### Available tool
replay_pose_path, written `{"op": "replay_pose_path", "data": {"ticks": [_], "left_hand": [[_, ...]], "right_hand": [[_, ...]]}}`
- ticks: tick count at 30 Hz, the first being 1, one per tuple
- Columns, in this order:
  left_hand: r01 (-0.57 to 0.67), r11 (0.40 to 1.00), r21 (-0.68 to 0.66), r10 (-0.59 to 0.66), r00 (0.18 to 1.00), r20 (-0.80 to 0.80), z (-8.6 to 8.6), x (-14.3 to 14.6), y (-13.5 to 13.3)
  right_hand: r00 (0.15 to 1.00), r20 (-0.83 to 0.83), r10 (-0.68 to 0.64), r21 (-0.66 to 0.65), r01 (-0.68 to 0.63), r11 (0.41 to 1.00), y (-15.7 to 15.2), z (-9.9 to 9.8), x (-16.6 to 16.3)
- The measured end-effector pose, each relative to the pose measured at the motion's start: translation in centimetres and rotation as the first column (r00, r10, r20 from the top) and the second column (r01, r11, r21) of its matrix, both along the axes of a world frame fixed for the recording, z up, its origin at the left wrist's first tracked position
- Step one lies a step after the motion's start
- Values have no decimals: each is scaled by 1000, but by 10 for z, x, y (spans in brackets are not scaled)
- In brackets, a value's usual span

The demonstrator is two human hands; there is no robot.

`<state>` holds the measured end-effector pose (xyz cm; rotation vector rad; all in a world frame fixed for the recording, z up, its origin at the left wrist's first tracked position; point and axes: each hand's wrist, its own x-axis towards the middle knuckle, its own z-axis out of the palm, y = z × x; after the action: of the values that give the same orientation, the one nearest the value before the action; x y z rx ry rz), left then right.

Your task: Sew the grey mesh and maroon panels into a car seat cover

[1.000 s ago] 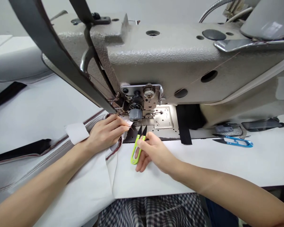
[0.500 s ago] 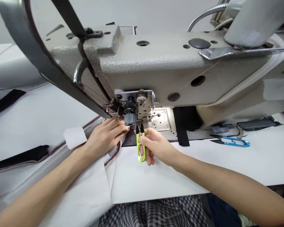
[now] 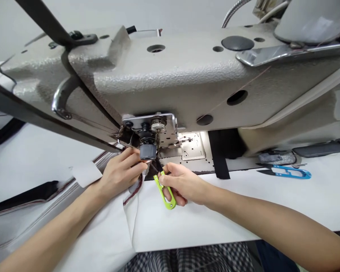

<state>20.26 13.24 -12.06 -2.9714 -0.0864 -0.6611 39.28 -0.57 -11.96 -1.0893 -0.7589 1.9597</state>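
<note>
My left hand lies below the head of the sewing machine, its fingers bent and pinching the edge of a white fabric piece with dark red trim. The fingertips are partly covered by the machine's tension knob. In my right hand are lime-green thread snips, held between thumb and fingers. Their dark blades point up and left, close to the left fingertips and just below the needle area. Whether a thread lies between the blades I cannot make out.
Blue thread snips lie on the white table at the right, beside a dark flat object. A black strip crosses the machine bed. More fabric with black pieces spreads over the left side.
The green snips have tilted, their tips swinging left toward my left hand's fingertips. The view has moved closer to the machine. My left hand keeps its place at the fabric.
</note>
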Motion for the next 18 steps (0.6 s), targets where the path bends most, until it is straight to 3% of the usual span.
{"op": "replay_pose_path", "data": {"ticks": [4,10,14,16,18], "left_hand": [[-11,999,-46,10,1000,-18,0,-1,-1],[-133,990,34,132,991,32,-5,1,-4],[-238,971,-25,238,971,-3,-3,3,-6],[-216,968,-128,211,976,-53,2,2,-8],[-172,958,-229,148,982,-118,9,0,-11]], "right_hand": [[1000,-9,-15,1,15,1000,0,3,1],[996,49,-76,-41,78,996,3,10,4],[961,271,-54,5,55,998,1,16,9],[841,541,-33,121,-39,992,-1,17,15],[551,833,-51,198,-210,958,-2,18,25]]}}
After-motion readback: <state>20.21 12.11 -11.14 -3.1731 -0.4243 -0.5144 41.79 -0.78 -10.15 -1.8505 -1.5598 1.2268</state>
